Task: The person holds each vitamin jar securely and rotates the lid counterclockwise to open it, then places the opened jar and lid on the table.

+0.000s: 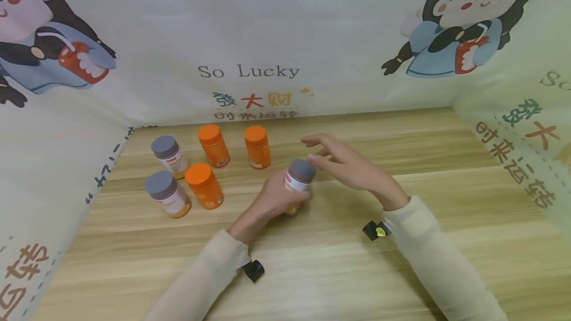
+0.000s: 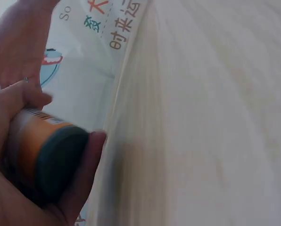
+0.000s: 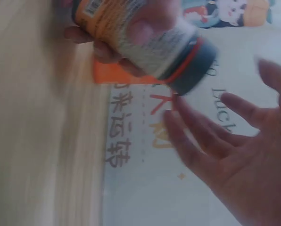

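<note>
My left hand (image 1: 275,194) grips a white-and-orange bottle (image 1: 295,182) with a grey cap, its fingers wrapped around the body. The bottle leans with its cap up and toward the right hand; an orange ring shows below the cap (image 3: 197,66) in the right wrist view. In the left wrist view the bottle's dark base (image 2: 62,162) faces the camera, raised above the tabletop. Beside the cap, my right hand (image 1: 345,165) is spread with its fingers extended and holds nothing. Its fingertips (image 3: 176,120) come right up to the cap's edge.
To the left stand three orange bottles (image 1: 213,146) with orange caps. Two white bottles (image 1: 169,194) with grey caps are at their left. A printed cloth (image 1: 339,63) rises behind and at both sides of the wood-grain table (image 1: 312,281).
</note>
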Action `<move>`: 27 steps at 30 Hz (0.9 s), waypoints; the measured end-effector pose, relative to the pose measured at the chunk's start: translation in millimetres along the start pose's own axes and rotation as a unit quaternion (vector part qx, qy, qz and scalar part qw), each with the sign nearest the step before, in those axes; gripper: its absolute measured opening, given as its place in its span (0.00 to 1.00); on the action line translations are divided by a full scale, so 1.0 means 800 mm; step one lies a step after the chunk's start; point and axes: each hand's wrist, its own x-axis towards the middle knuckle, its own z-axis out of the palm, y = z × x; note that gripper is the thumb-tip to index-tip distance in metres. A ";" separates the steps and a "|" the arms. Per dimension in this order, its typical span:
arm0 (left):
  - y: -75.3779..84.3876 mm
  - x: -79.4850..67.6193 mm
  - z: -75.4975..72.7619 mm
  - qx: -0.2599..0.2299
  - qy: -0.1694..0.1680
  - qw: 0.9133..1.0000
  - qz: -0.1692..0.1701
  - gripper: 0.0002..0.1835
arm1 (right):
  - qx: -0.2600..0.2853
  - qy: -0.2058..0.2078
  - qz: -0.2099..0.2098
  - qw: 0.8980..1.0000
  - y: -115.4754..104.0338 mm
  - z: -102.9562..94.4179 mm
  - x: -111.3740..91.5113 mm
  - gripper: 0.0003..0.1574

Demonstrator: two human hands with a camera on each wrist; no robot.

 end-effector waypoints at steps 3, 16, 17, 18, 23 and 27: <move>0.001 -0.004 0.003 0.012 -0.019 1.000 -0.001 0.21 | -0.037 0.022 -0.009 0.999 0.001 0.010 0.004 0.27; 0.001 -0.012 0.005 0.058 -0.109 0.992 -0.029 0.32 | -0.340 0.031 0.140 0.929 0.001 0.053 0.001 0.45; 0.000 -0.012 0.004 0.063 -0.112 0.991 -0.023 0.32 | -0.333 0.034 0.147 0.931 0.001 0.056 0.000 0.45; 0.000 -0.011 0.004 0.065 -0.114 0.991 -0.017 0.32 | -0.327 0.040 0.151 0.932 0.000 0.058 0.000 0.44; 0.000 -0.009 0.003 0.041 -0.111 0.993 -0.005 0.31 | -0.306 0.091 0.137 0.938 0.001 0.066 0.001 0.38; -0.002 -0.011 0.002 0.014 -0.106 0.994 -0.012 0.35 | -0.289 0.106 0.108 0.945 0.005 0.069 0.004 0.35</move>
